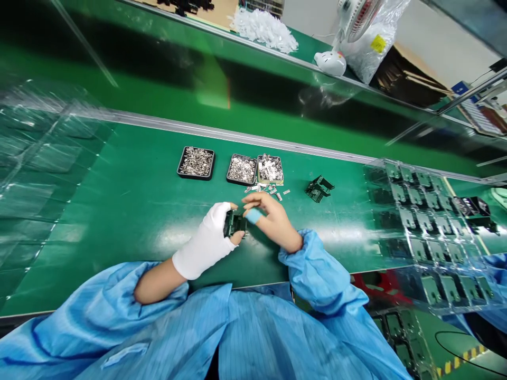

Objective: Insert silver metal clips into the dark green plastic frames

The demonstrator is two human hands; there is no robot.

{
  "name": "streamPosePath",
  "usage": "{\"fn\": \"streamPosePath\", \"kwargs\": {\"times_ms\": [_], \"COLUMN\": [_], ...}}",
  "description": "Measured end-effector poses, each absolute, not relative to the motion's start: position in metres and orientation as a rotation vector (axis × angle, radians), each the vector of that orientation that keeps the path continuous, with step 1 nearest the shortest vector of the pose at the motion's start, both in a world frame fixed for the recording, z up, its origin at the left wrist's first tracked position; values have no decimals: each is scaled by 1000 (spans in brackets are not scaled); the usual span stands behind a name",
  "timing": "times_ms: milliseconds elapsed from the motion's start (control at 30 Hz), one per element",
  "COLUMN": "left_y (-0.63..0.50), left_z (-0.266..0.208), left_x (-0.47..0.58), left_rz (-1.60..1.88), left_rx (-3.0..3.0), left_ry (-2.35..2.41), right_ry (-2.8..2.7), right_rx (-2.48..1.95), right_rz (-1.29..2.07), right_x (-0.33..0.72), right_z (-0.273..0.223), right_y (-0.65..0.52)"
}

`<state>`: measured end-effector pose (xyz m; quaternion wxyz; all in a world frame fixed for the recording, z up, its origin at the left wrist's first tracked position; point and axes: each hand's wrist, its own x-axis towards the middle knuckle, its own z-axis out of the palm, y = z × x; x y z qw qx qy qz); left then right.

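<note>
Both hands (241, 224) (left gloved) grip black part (233, 222)

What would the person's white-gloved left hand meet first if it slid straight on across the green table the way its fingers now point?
Probably the right hand: the left hand points rightward, holding the small black part, and the right hand's fingers already touch that part.

Three trays of metal parts (196, 162) (241, 169) (270, 168) sit in a row on the bench (130, 206), behind both hands (206, 240) (269, 216). Loose clips (265, 188) lie just before them. A plastic housing (319, 188) rests to their right; blister trays (428, 221) lie farther right.
</note>
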<state>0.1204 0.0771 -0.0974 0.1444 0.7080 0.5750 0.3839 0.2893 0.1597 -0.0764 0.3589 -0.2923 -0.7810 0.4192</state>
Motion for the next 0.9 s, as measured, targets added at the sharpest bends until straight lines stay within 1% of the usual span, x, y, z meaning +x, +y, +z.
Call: {"fn": "streamPosePath", "kwargs": {"times_ms": [67, 133, 267, 333, 400, 533, 700, 900], "left_y": [77, 77, 78, 80, 82, 87, 90, 93], "left_z": [-99, -99, -98, -97, -96, -92, -87, -86], "left_x": [114, 110, 103, 100, 97, 97, 97, 94], "left_rz": [1052, 1006, 1157, 1227, 1230, 1209, 1202, 1213], "left_rx": [1900, 1800, 1775, 1748, 1702, 1624, 1566, 1558], "left_ry": [1622, 1586, 1517, 1525, 1547, 1567, 1575, 1584], "right_ry": [-2035, -2263, -2844, -2986, -3029, -2940, -2720, -2464], "right_rx": [-864, -980, -1107, -1126, -1129, -1173, -1219, -1097], "right_rz": [996, 761, 234, 100, 86, 132, 440, 618], "right_x": [290, 282, 250, 235, 225, 226, 236, 246], "right_z": [-66, -57, -52, -54, -55, -54, -59, -78], "right_y": [184, 209, 244, 251, 253, 254, 258, 260]}}
